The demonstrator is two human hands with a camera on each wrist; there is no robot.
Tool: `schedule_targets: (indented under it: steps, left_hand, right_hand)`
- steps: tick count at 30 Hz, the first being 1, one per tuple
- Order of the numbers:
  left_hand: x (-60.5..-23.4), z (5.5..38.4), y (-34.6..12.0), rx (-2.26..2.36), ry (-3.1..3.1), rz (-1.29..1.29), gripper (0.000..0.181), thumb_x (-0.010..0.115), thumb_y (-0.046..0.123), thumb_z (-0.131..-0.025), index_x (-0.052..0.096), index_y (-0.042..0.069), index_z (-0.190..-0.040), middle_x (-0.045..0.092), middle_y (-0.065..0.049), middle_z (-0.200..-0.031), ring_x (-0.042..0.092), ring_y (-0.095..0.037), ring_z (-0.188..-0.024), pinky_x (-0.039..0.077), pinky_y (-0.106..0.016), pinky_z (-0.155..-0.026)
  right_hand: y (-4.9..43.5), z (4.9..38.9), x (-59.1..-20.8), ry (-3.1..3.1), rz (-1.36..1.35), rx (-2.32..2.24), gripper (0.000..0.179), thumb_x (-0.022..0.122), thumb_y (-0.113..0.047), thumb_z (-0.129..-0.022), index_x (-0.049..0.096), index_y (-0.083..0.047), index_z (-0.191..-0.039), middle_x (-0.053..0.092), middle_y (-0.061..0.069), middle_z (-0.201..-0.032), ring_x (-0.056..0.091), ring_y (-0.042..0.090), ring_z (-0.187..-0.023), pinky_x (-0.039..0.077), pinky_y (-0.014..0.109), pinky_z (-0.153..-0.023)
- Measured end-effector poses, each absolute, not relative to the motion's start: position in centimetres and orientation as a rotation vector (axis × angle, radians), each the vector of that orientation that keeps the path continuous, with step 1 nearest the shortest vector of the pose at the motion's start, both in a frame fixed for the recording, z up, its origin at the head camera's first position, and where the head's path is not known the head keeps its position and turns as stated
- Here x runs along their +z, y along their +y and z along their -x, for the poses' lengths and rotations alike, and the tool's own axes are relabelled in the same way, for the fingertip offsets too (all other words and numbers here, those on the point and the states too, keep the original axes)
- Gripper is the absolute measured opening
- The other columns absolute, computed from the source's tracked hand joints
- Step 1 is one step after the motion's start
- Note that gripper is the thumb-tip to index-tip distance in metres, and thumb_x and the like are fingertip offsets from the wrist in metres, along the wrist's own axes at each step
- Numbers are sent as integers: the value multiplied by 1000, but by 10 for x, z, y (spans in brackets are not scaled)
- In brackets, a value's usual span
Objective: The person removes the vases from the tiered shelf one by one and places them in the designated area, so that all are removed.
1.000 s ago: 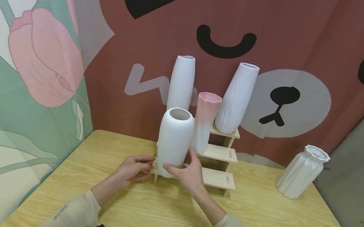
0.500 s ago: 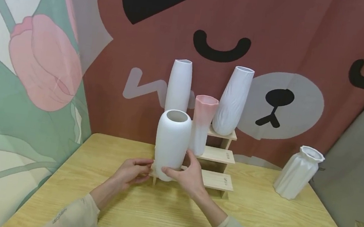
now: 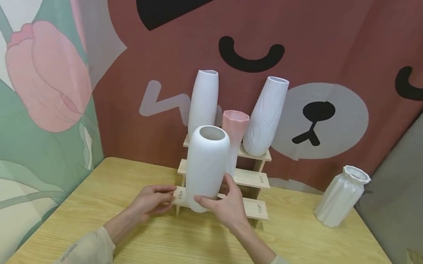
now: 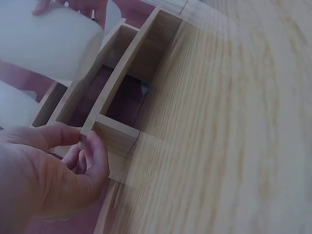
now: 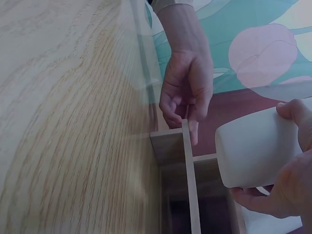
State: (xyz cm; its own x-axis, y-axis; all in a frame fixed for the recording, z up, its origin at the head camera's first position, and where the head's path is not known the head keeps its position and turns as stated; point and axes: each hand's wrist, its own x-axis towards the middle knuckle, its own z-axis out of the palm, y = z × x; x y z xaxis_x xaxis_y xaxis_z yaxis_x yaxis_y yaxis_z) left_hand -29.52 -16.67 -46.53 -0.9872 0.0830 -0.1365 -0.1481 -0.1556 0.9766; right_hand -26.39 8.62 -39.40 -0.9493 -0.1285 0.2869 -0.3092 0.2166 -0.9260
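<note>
My right hand grips a smooth white vase low on its body, thumb in front. The vase is upright with its round mouth up, in front of a stepped wooden stand. In the right wrist view a gap shows between the vase's base and the lowest shelf. My left hand pinches the left end of that shelf between thumb and fingers, as the left wrist view shows. Behind the held vase, a pink-and-white vase is partly hidden.
On the top shelf stand a tall white vase at left and a textured white vase at right, leaning slightly in view. A pleated white vase stands on the wooden table at right. A printed curtain hangs behind.
The held vase has shifted a little to the right relative to the stand, uncovering more of the shelves' left ends. The left hand keeps its place at the shelf. The head view has shifted slightly.
</note>
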Motion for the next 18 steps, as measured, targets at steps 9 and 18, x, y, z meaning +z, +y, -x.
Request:
schedule_targets:
  steps: [9, 18]
  left_hand:
    - [-468, 296, -166, 2307, 1896, 106, 43, 70, -6, -92, 62, -5, -134, 63, -20, -127, 68, -24, -92, 60, -33, -80]
    - [-466, 297, -166, 2313, 1886, 92, 44, 71, -5, -92, 61, -6, -135, 63, -20, -127, 68, -23, -92, 60, -33, -79]
  right_hand:
    - [111, 258, -391, -2304, -380, 1836, 83, 100, -29, -65, 57, -27, -135, 60, 4, -121, 61, 28, -109, 58, 43, -86]
    - [138, 252, -387, -2279, -332, 1817, 84, 100, -27, -65, 55, -25, -137, 62, 5, -122, 60, 28, -111, 57, 42, -89]
